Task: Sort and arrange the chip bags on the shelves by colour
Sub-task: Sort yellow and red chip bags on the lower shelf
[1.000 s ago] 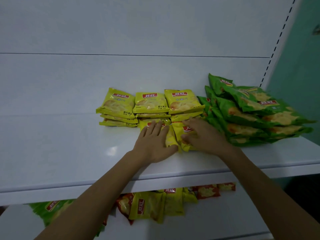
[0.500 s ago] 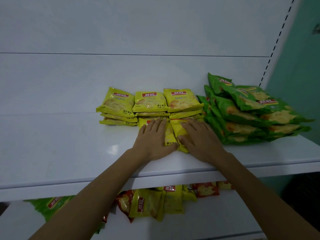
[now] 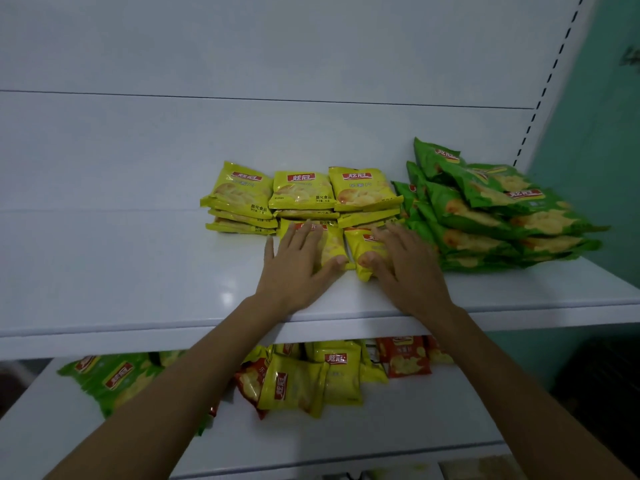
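2 hands: your left hand (image 3: 298, 268) and right hand (image 3: 405, 268) lie flat with straight fingers, each pressing on 1 yellow bag; neither curls round anything.
Front bags: the left yellow bag (image 3: 334, 244) and the right yellow bag (image 3: 360, 249) sit side by side on the upper shelf (image 3: 121, 265), just in front of the yellow stacks (image 3: 301, 192).
Done: the yellow stacks stand in 3 columns at the back, and the green pile (image 3: 485, 216) is gathered just to their right.
Left to do: the lower shelf (image 3: 346, 431) holds mixed bags, with loose yellow bags (image 3: 301, 386), red bags (image 3: 405, 358) and loose green bags (image 3: 110, 375) together. I judge you roughly halfway; the green pile also looks slumped.
Edges: your 2 front bags lie near the upper shelf's front lip, so ease them back, not toward you.
Open room: a wide bare stretch lies left of the yellow stacks; the green pile blocks the right.
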